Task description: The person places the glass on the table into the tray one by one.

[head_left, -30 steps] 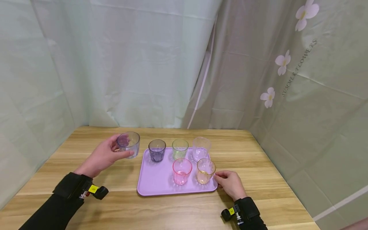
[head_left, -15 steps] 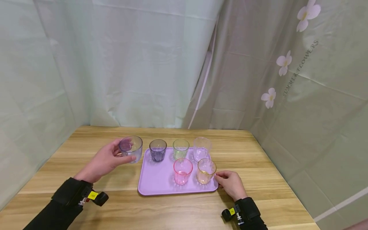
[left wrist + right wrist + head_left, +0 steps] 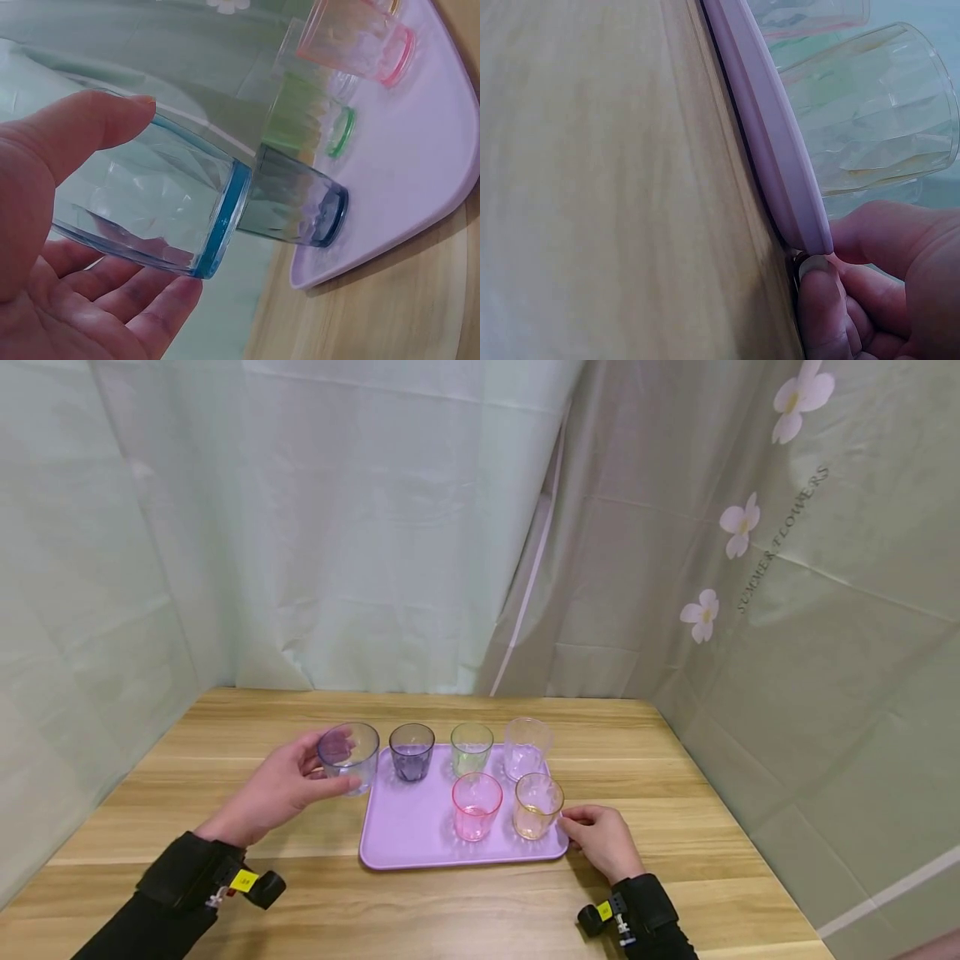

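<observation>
My left hand (image 3: 281,789) grips a clear, blue-tinted glass (image 3: 349,758) between thumb and fingers, held above the table by the left edge of a purple tray (image 3: 405,843). In the left wrist view the glass (image 3: 165,199) shows a blue base, tilted in that picture. At the tray's right edge my right hand (image 3: 602,839) pinches the rim, thumb on top and fingertips at the underside in the right wrist view. On the tray stand a dark grey glass (image 3: 412,753), a green glass (image 3: 471,751), a clear glass (image 3: 525,750), a pink glass (image 3: 476,807) and an amber glass (image 3: 537,807).
The tray lies on a wooden table (image 3: 465,914). Pale curtains (image 3: 360,543) hang behind the table and along both sides, with printed flowers (image 3: 739,525) on the right one. The tray's front left part shows bare surface.
My left hand has brought the blue-tinted glass to the right and lower, nearer the tray. The right hand keeps its place at the tray's edge, and the other glasses stay put.
</observation>
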Tool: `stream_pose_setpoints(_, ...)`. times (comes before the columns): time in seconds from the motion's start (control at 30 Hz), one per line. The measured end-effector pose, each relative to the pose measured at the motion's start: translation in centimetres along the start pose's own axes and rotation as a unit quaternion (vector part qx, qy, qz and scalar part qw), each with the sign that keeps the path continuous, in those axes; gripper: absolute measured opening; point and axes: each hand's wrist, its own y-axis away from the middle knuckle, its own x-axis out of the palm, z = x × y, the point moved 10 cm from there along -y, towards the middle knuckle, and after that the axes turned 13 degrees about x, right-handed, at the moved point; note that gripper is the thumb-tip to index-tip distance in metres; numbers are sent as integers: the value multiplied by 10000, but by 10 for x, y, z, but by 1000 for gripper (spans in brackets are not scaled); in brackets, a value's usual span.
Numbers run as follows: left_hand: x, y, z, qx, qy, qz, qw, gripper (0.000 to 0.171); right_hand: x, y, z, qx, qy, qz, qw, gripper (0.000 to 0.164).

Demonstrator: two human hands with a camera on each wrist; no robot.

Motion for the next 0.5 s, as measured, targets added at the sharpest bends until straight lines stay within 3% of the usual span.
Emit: stream_pose_setpoints(0.5,24,2,4,17,120,197,9997,91,0,-1,0,-8,160,15,9999,17)
